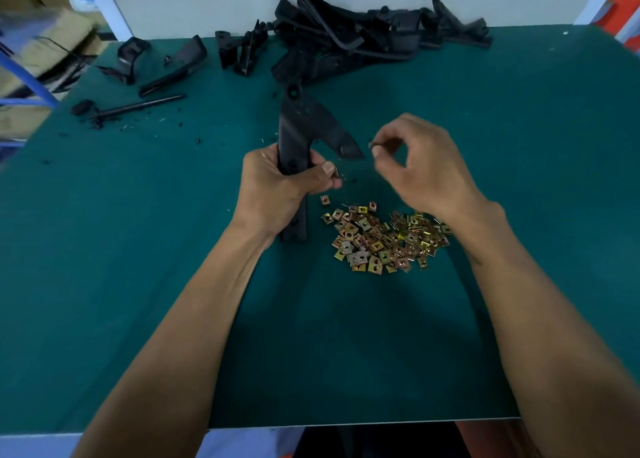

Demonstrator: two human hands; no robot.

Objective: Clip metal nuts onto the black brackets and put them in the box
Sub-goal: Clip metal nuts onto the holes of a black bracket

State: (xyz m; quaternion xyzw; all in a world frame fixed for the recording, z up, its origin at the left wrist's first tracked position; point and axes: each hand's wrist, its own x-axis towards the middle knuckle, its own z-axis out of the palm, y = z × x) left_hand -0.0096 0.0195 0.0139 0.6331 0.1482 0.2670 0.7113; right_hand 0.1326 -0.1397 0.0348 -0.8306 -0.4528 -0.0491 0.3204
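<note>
Black brackets (346, 38), brassy gold nuts (381, 239), teal-green table (138, 215)

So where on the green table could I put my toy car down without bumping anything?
There is bare green table right of the right hand, and more left of the left hand, below the loose black parts. The near edge between the arms is open too. It is crowded at the back by the bracket pile, and around the nuts.

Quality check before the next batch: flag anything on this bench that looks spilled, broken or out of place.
Small black crumbs and pale slivers are scattered over the green mat, mostly near the black rod at far left. They look like debris, though their source is unclear. The nuts lie in a loose heap.
</note>
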